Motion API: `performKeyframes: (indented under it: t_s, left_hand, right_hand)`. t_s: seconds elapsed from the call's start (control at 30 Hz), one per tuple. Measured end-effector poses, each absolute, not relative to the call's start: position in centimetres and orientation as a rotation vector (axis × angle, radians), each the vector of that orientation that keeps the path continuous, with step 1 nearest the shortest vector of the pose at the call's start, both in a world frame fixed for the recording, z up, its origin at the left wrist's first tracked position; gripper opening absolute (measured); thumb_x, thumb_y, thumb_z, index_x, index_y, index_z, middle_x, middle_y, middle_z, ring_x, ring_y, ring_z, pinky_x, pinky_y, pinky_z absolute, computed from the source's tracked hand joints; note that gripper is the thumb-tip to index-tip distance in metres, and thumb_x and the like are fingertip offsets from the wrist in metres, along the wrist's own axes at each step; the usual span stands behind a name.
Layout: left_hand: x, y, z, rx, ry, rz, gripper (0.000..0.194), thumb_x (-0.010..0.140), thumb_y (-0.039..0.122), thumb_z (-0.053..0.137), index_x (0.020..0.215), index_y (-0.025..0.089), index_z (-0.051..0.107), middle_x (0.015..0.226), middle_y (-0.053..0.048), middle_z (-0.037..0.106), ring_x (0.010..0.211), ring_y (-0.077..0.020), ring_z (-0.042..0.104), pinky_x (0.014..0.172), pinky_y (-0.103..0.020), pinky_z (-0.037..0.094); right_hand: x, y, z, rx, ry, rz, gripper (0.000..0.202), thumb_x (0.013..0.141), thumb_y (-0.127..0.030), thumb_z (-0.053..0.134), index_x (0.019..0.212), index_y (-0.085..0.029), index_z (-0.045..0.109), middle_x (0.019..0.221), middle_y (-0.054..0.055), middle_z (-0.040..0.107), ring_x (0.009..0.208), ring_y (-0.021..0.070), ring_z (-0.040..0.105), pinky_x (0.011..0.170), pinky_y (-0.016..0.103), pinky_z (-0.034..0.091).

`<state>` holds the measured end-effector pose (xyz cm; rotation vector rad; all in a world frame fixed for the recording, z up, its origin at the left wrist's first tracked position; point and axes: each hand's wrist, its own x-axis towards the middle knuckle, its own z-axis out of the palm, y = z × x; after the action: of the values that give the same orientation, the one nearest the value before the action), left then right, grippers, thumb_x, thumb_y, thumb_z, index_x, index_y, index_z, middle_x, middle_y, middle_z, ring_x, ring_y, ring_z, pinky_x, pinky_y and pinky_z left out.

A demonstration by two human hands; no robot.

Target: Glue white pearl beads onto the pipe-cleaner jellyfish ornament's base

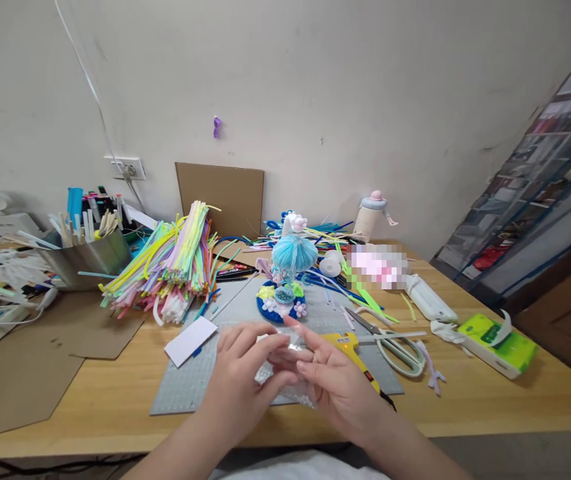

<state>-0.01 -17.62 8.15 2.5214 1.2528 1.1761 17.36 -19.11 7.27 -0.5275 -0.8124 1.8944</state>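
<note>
Between my two hands, above the front of the grey cutting mat [178, 393], is a crinkled clear plastic bag [304, 395]. My left hand [245, 370] grips the bag from the left with curled fingers. On the other side, my right hand [340, 383] has its thumb and fingers closed on it. What the bag holds is too small to make out. Just behind my hands stands a craft figure [294, 255] with a fluffy light-blue top, on a dark-blue base with small flowers. A yellow glue gun [348, 343] lies beside my right hand, partly hidden by it.
Scissors [400, 353] and a green tissue pack [498, 343] lie to the right. A large bundle of pipe cleaners [185, 257] and a metal container [85, 260] of sticks stand left. A white card [190, 341] rests on the mat. Cardboard [220, 197] leans against the wall.
</note>
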Motion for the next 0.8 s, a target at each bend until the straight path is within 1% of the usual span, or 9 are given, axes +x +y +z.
performKeyframes:
  t_s: [0.07, 0.13, 0.27, 0.37, 0.43, 0.53, 0.6, 0.67, 0.8]
  left_hand:
    - [0.3, -17.5, 8.1, 2.492, 1.226, 1.124, 0.025, 0.077, 0.032, 0.068, 0.101, 0.026, 0.064, 0.101, -0.005, 0.065, 0.098, -0.0235, 0.056, 0.083, -0.037, 0.041]
    - [0.4, -17.4, 8.1, 2.446, 1.194, 1.127, 0.018, 0.079, 0.029, 0.066, 0.097, 0.025, 0.065, 0.097, -0.005, 0.066, 0.095, -0.0227, 0.057, 0.081, -0.036, 0.042]
    - [0.2, -17.7, 8.3, 2.321, 1.097, 1.104, 0.019, 0.082, 0.026, 0.061, 0.101, 0.027, 0.064, 0.099, -0.004, 0.066, 0.097, -0.0216, 0.057, 0.084, -0.037, 0.042]
    - [0.3, -18.0, 8.8, 2.119, 1.114, 1.067, 0.02, 0.083, 0.029, 0.06, 0.103, 0.025, 0.062, 0.102, -0.005, 0.065, 0.098, -0.0208, 0.057, 0.085, -0.036, 0.044]
    - [0.6, -17.9, 9.0, 2.057, 1.142, 1.039, 0.016, 0.08, 0.029, 0.064, 0.095, 0.023, 0.064, 0.096, -0.004, 0.066, 0.094, -0.0208, 0.058, 0.084, -0.035, 0.044]
    - [1.2, -17.6, 9.0, 2.035, 1.161, 0.992, 0.007, 0.077, 0.025, 0.065, 0.083, 0.022, 0.064, 0.086, -0.002, 0.065, 0.086, -0.0195, 0.058, 0.079, -0.033, 0.044]
    - [1.5, -17.6, 9.0, 1.983, 1.169, 0.978, 0.003, 0.078, 0.022, 0.064, 0.08, 0.021, 0.063, 0.081, -0.002, 0.064, 0.08, -0.0178, 0.058, 0.074, -0.031, 0.045]
    - [1.6, -17.7, 9.1, 1.925, 1.178, 0.995, 0.001, 0.077, 0.02, 0.063, 0.077, 0.02, 0.062, 0.078, -0.001, 0.063, 0.076, -0.0168, 0.058, 0.071, -0.029, 0.045]
    - [1.5, -17.9, 9.2, 1.817, 1.123, 1.05, 0.007, 0.077, 0.024, 0.064, 0.072, 0.019, 0.062, 0.078, -0.002, 0.065, 0.077, -0.0167, 0.06, 0.073, -0.029, 0.047]
  right_hand:
    - [17.2, -19.3, 7.3, -0.532, -0.878, 1.877, 0.064, 0.079, -0.017, 0.068, 0.136, -0.023, 0.039, 0.119, 0.009, 0.068, 0.114, 0.0197, 0.059, 0.097, 0.036, 0.04]
    - [17.1, -19.4, 7.2, -0.547, -0.962, 1.84, 0.064, 0.081, -0.019, 0.067, 0.138, -0.024, 0.038, 0.118, 0.007, 0.069, 0.115, 0.0183, 0.058, 0.1, 0.035, 0.038]
    - [17.6, -19.8, 6.6, -0.627, -1.17, 1.717, 0.061, 0.09, -0.024, 0.057, 0.143, -0.028, 0.028, 0.125, 0.005, 0.064, 0.12, 0.0176, 0.054, 0.106, 0.038, 0.034]
    - [18.0, -20.2, 6.4, -0.781, -1.37, 1.567, 0.058, 0.094, -0.022, 0.048, 0.145, -0.031, 0.022, 0.129, 0.003, 0.061, 0.124, 0.0178, 0.051, 0.11, 0.041, 0.03]
    - [18.2, -20.3, 6.4, -0.849, -1.519, 1.459, 0.055, 0.096, -0.019, 0.043, 0.144, -0.034, 0.023, 0.135, 0.002, 0.056, 0.125, 0.0177, 0.05, 0.11, 0.041, 0.03]
    - [18.3, -20.4, 6.4, -0.929, -1.683, 1.316, 0.055, 0.094, -0.015, 0.042, 0.142, -0.038, 0.027, 0.147, -0.002, 0.042, 0.131, 0.0188, 0.042, 0.11, 0.039, 0.032]
    - [18.2, -20.4, 6.4, -0.98, -1.738, 1.256, 0.056, 0.093, -0.018, 0.046, 0.142, -0.038, 0.027, 0.15, -0.002, 0.037, 0.133, 0.02, 0.039, 0.109, 0.04, 0.034]
    - [18.1, -20.3, 6.4, -1.003, -1.76, 1.223, 0.054, 0.094, -0.023, 0.046, 0.143, -0.036, 0.026, 0.15, 0.0, 0.037, 0.133, 0.0202, 0.04, 0.109, 0.04, 0.034]
    - [18.1, -20.3, 6.7, -1.024, -1.793, 1.123, 0.05, 0.097, -0.029, 0.04, 0.144, -0.034, 0.024, 0.15, 0.0, 0.037, 0.135, 0.02, 0.036, 0.111, 0.04, 0.03]
